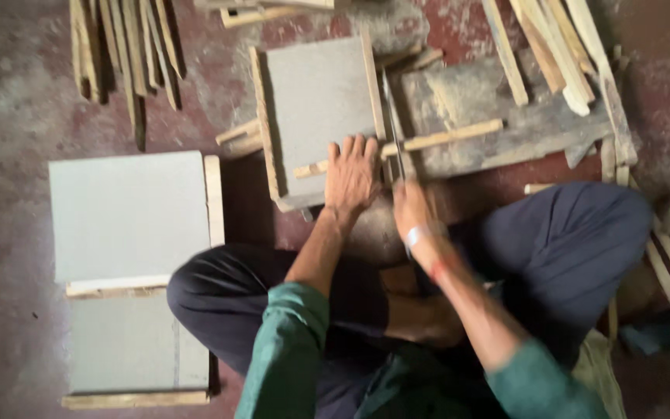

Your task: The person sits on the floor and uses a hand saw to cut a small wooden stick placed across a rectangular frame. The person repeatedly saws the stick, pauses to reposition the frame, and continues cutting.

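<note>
saw blade [394, 128] rises from right grip [411, 208], beside left hand [352, 174].

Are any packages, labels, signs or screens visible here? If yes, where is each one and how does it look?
None in view: no package, label, sign or screen.
Nearest to a label: a pale band around the right hand's wrist, plain as far as the blur lets me tell.
Grey square panels with wooden edge strips lie on the floor at the left, unmarked.
Another grey panel lies under the left hand, also unmarked.
</note>
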